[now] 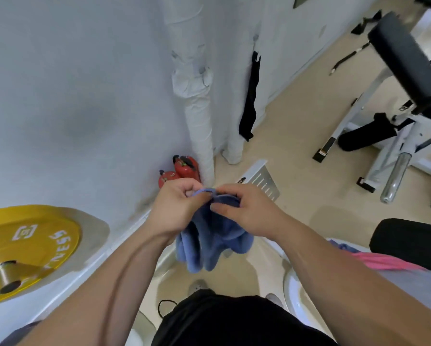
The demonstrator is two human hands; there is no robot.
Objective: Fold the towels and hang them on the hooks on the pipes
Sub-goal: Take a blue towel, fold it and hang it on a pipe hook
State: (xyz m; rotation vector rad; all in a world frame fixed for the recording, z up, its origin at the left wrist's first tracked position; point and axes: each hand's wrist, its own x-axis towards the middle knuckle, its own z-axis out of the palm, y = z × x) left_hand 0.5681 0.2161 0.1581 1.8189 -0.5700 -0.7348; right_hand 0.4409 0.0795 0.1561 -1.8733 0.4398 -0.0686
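Pinching blue towel (214,243) loop | left hand (177,208), right hand (246,211) | towel top hidden beneath hands

The left hand (177,208) and right hand (251,211) hide the top of the blue towel (214,243); the yellow plate (29,240) is cropped left.

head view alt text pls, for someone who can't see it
The left hand and right hand pinch the top edge of a bunched blue towel, held up before white wrapped pipes in a gym corner. A black towel hangs on the farther pipe; a yellow weight plate sits left, a weight bench right.
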